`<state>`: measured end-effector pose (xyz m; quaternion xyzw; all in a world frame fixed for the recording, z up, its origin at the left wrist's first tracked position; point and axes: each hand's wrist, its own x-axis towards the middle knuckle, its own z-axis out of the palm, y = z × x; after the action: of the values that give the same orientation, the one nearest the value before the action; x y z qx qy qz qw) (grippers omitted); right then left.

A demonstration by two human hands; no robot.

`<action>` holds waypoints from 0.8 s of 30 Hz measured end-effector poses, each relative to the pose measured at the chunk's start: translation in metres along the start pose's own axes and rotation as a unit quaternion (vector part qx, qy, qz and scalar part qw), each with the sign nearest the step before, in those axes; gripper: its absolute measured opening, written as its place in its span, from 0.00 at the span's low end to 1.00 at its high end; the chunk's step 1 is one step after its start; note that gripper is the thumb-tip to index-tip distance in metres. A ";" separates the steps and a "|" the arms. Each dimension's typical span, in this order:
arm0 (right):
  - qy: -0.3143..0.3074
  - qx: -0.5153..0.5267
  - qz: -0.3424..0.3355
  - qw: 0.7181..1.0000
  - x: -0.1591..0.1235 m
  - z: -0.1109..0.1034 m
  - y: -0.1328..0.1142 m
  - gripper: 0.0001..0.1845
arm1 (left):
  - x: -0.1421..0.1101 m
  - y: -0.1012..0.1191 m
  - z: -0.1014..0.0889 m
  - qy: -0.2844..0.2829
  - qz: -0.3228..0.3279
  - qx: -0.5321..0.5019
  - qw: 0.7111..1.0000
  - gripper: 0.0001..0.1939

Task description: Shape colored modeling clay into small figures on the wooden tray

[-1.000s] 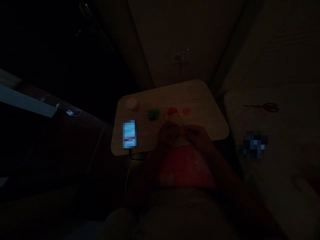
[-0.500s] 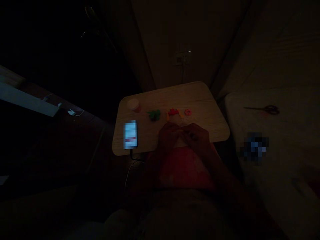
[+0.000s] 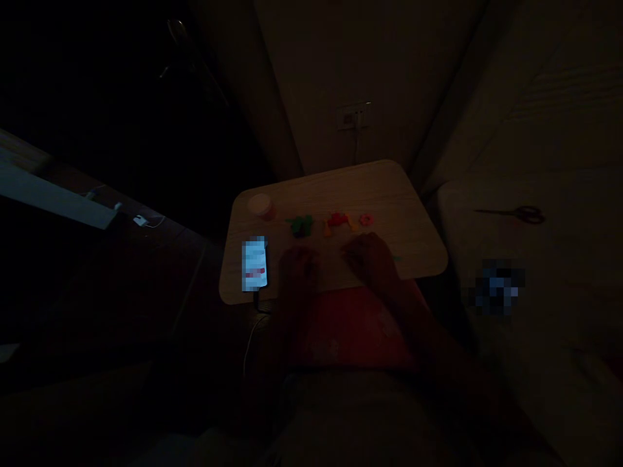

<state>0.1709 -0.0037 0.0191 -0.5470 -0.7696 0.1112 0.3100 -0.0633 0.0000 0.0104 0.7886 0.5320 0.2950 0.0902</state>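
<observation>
Green pieces look murky near the left grip.

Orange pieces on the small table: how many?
2 visible: one orange piece left of the red piece, another orange piece right of it. The left hand or right hand may hide more.

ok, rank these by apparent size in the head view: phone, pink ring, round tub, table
Largest to smallest:
1. table
2. phone
3. round tub
4. pink ring
</observation>
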 end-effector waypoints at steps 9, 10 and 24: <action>0.033 0.055 0.006 0.998 -0.008 0.000 0.001 0.16 | 0.002 0.011 0.005 0.010 0.009 -0.171 0.985 0.11; 0.041 0.094 0.009 0.995 -0.010 -0.001 -0.002 0.15 | 0.003 0.013 0.004 0.006 0.019 -0.176 0.984 0.11; -0.096 0.266 0.089 0.955 -0.030 -0.012 -0.026 0.23 | 0.002 0.050 0.001 -0.100 0.172 -0.148 0.969 0.12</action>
<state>0.1648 -0.0431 0.0311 -0.4978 -0.6862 0.3914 0.3581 -0.0228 -0.0187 0.0330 0.8715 0.3273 0.3010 0.2065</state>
